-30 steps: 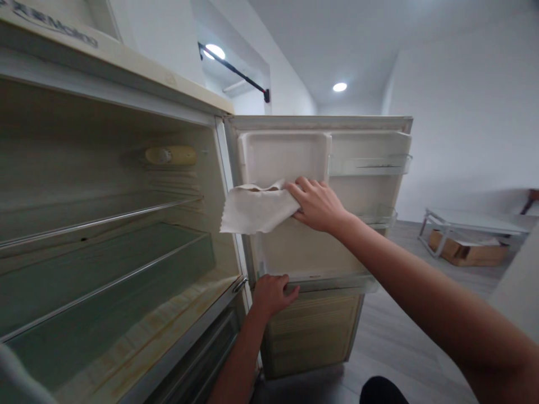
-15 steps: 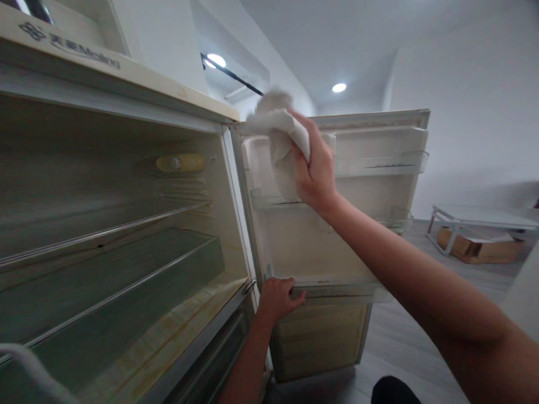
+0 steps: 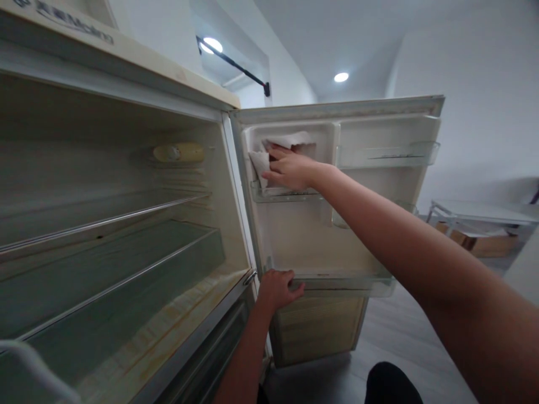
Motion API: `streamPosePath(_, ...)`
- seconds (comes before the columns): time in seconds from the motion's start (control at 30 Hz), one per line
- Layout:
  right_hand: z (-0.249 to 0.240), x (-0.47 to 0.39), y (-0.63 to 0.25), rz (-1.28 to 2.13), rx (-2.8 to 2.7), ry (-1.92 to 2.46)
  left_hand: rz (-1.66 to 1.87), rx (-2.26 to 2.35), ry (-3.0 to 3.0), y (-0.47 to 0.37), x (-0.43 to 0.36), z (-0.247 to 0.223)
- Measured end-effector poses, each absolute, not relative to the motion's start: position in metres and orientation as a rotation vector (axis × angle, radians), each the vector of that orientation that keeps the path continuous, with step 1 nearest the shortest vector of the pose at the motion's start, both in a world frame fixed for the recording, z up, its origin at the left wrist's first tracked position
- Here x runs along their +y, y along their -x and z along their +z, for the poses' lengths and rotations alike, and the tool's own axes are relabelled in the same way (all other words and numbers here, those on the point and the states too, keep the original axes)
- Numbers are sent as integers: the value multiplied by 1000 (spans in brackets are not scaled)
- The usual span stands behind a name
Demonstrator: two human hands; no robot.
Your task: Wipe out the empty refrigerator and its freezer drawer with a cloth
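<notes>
The fridge door [image 3: 311, 241] stands wide open, its inner side facing me. My right hand [image 3: 290, 167] presses a white cloth [image 3: 261, 166] against the upper left part of the door lining, just above a small clear door shelf [image 3: 286, 196]. Some of its fingers are hidden in the folds. Lower down, my left hand [image 3: 278, 289] rests on the door's inner edge by the lower door shelf [image 3: 337, 285], thumb apart from the fingers and nothing in it.
At left the fridge interior [image 3: 105, 168] holds a glass shelf and a green-tinted drawer [image 3: 126, 303]; its floor is stained yellow. A white tube [image 3: 37, 370] is at lower left. A low table [image 3: 484, 211] stands over a cardboard box [image 3: 492, 244] at right.
My right hand has moved down from the top edge of the door, bringing the cloth against the lining. My left hand has stayed at the same spot. The view has shifted slightly.
</notes>
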State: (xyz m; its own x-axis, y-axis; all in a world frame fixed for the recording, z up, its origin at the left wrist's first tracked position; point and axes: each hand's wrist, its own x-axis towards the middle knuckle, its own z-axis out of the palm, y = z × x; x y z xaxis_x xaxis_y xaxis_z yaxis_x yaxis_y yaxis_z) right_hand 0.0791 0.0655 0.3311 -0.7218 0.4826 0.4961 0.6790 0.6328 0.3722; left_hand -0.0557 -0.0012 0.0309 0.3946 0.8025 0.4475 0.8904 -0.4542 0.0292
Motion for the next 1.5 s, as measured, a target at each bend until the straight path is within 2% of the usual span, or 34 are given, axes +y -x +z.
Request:
streamPosePath(0.23,348,58,-95,-1042,-2209,1047,-611,-1514,2415,56,-2,33)
streamPosePath(0.4,348,84,-118,-1075,-1983,1111,-605,-1517,2427,55,-4,35)
streamPosePath(0.77,342,65,-97,-1133,-2428,897,-620,-1538,2442,56,-3,33)
streamPosePath(1.1,346,58,-111,-1219,-2102,1168,-623,-1516,2471,56,-4,34)
streamPosePath(1.23,348,56,-97,-1271,-2130,1145,-603,-1519,2464,56,-3,34)
streamPosePath(1.4,345,63,-71,-1124,-2543,847,-620,-1507,2458,58,-2,33)
streamPosePath(1.5,344,64,-73,-945,-2660,899,-630,-1484,2458,61,-2,32)
